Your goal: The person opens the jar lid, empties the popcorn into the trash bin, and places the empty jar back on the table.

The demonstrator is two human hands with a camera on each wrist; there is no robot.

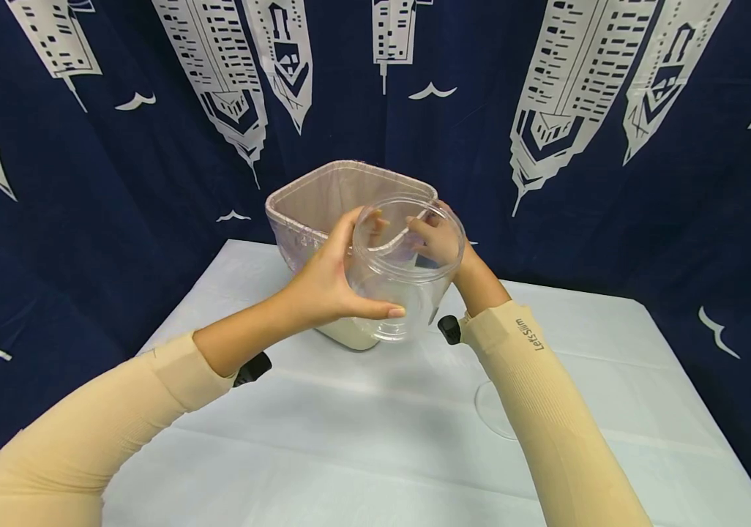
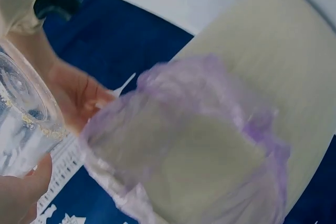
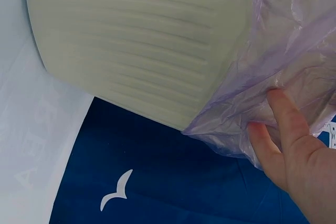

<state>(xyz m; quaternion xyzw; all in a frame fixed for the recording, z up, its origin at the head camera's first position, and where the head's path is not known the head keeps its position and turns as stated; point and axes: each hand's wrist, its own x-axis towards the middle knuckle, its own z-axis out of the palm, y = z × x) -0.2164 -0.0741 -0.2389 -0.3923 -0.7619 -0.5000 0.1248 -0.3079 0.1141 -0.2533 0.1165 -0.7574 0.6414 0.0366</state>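
Observation:
My left hand [image 1: 336,282] grips a clear plastic jar [image 1: 391,315] from its left side, thumb across the front. The jar is tilted, its round mouth facing up towards me. Yellowish crumbs cling to the jar [image 2: 39,124] in the left wrist view. Behind it stands a pale trash bin [image 1: 349,333], lined with a thin purple plastic bag [image 1: 293,245] folded over its rim. At the bin's right rim, my right hand [image 1: 441,238] shows partly through the jar. Its fingers [image 3: 289,121] pinch the purple bag in the right wrist view; part of this hand is hidden.
A clear round lid [image 1: 490,413] lies on the white-covered table [image 1: 362,446], partly behind my right forearm. A dark blue curtain [image 1: 454,146] with white building prints hangs behind the table.

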